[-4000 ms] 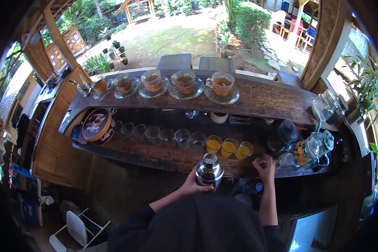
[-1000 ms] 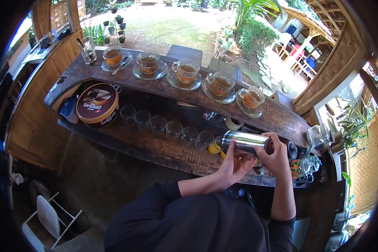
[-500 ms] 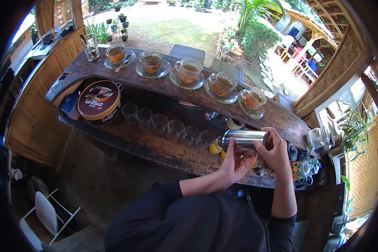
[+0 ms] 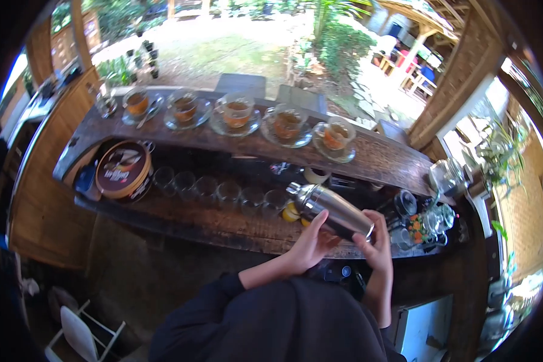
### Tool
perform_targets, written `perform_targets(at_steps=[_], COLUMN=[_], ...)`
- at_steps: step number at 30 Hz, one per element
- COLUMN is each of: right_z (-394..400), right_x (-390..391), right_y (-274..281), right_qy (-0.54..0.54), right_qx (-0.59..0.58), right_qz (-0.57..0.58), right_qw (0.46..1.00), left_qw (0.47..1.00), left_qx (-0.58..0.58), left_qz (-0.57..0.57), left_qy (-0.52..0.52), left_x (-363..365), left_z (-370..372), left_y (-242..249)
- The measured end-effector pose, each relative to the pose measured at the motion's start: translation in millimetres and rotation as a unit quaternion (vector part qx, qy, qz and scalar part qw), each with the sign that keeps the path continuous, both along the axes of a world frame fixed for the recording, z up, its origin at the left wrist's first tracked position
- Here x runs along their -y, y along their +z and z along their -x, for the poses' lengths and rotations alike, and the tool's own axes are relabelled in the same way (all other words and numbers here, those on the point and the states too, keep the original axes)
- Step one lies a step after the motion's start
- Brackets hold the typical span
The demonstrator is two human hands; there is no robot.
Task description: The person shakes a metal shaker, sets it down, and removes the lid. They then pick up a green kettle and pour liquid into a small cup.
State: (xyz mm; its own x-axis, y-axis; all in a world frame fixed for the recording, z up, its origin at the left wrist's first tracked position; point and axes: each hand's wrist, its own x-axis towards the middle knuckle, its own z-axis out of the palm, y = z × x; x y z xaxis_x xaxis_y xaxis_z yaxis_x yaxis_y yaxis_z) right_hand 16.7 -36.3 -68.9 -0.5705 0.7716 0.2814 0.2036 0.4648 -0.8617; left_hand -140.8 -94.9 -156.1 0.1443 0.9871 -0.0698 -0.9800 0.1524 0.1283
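A silver metal shaker [image 4: 335, 210] is held tilted above the right part of the wooden counter, its capped end toward the upper left. My left hand [image 4: 311, 244] supports it from below, with the thumb along its side. Around its lower right end are the fingers of my right hand [image 4: 375, 240]. Just past the capped end lie yellow fruits [image 4: 291, 212]. Several empty glasses [image 4: 229, 192] stand in a row on the lower shelf, left of the shaker.
Several glass cups of tea [image 4: 236, 111] on saucers line the raised counter ledge [image 4: 380, 158]. A round chocolate tub [image 4: 124, 170] sits at the left. A flowered glass pitcher [image 4: 431, 222] and jars stand at the right. A white chair [image 4: 78, 332] is lower left.
The shaker has turned from nearly level to a diagonal, its base now lower right. Both hands have moved with it, and the whole view has shifted.
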Motion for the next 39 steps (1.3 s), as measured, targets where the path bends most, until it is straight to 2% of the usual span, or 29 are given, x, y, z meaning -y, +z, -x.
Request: perform_targets(at_steps=[2, 3, 4, 5, 6, 7, 8, 9, 10, 12, 16, 18, 19, 21, 22, 24, 25, 26, 28, 29, 30, 32, 39], right_z=[-18.2, -30.4, -41.3, -48.5, -58.8, -66.8, -74.0, -83.6, -92.0, -92.7, -95.1, -103.8, -105.5, -114.3, -118.9, -128.1, -134.0, -139.0, -143.6, -144.3, -146.8, -151.7, -168.8], right_x=[10.3, 8.3, 5.0, -1.2, -11.4, -22.0, -33.9, -42.3, -47.0, -50.7, -50.2, -52.3, -47.9, -35.7, -34.3, -26.4, -22.1, -21.1, -21.8, -22.8, -27.4, -36.4, -76.3], right_y=[-26.0, -42.3, -56.8, -61.7, -78.1, -92.0, -105.1, -123.3, -141.1, -162.7, -179.0, -182.3, -163.2, -116.4, -99.1, -50.5, -29.1, -12.9, 12.0, 20.0, 21.3, 21.6, 1.4], right_qy=[0.033, 0.047, 0.061, 0.036, -0.049, -0.162, -0.272, -0.286, -0.298, -0.313, -0.335, -0.34, -0.34, -0.326, -0.311, -0.243, -0.197, -0.192, -0.15, -0.135, -0.127, -0.107, -0.079], right_qx=[-0.067, -0.096, -0.127, -0.123, -0.114, -0.029, 0.059, 0.101, 0.144, 0.104, 0.129, 0.084, 0.084, 0.002, -0.081, -0.241, -0.26, -0.256, -0.116, -0.105, -0.102, -0.027, 0.023], right_qz=[0.136, 0.17, 0.203, 0.2, 0.198, 0.142, 0.085, -0.023, -0.13, -0.131, -0.129, -0.107, -0.106, -0.013, 0.025, 0.077, 0.08, 0.081, -0.09, -0.087, -0.086, -0.136, -0.148], right_qw=[0.988, 0.98, 0.969, 0.971, 0.972, 0.976, 0.957, 0.953, 0.935, 0.935, 0.924, 0.931, 0.931, 0.945, 0.947, 0.936, 0.942, 0.944, 0.978, 0.981, 0.983, 0.985, 0.986], left_qw=[0.988, 0.952, 0.889, 0.91, 0.887, 0.881, 0.874, 0.897, 0.866, 0.856, 0.868, 0.861, 0.847, 0.809, 0.809, 0.739, 0.748, 0.751, 0.693, 0.724, 0.726, 0.694, 0.673], left_qx=[-0.127, -0.282, -0.427, -0.399, -0.44, -0.454, -0.468, -0.421, -0.473, -0.485, -0.476, -0.488, -0.508, -0.556, -0.556, -0.645, -0.636, -0.634, -0.695, -0.661, -0.66, -0.693, -0.717], left_qz=[-0.021, -0.061, -0.106, -0.037, -0.061, -0.066, -0.072, -0.055, -0.107, -0.137, -0.143, -0.142, -0.158, -0.186, -0.183, -0.173, -0.174, -0.17, -0.183, -0.184, -0.179, -0.178, -0.141], left_qy=[0.083, 0.105, 0.126, 0.104, 0.123, 0.114, 0.108, 0.126, 0.117, 0.119, 0.007, -0.018, -0.002, 0.042, 0.047, 0.084, 0.069, 0.075, 0.067, 0.071, 0.076, 0.083, 0.117], left_x=[12.1, 17.3, 21.6, 22.6, 22.4, 25.9, 28.2, 28.3, 24.3, 17.6, 7.7, -0.3, -5.4, -13.5, -18.0, -27.7, -35.2, -41.2, -52.9, -58.3, -61.7, -68.3, -94.4], left_z=[-3.8, -0.4, 3.3, 1.7, 2.5, 3.9, 3.0, -2.6, 1.2, -3.7, -17.8, -32.3, -42.1, -64.2, -74.3, -92.2, -99.6, -105.7, -115.8, -122.0, -127.3, -135.4, -168.0], left_y=[11.8, 11.7, 9.9, 0.6, -5.1, 1.4, 11.3, 13.6, 1.8, -1.7, -2.7, -9.3, -12.9, -4.0, -2.1, -3.9, -6.9, -4.9, -0.7, -3.7, 0.5, 11.5, -7.3])
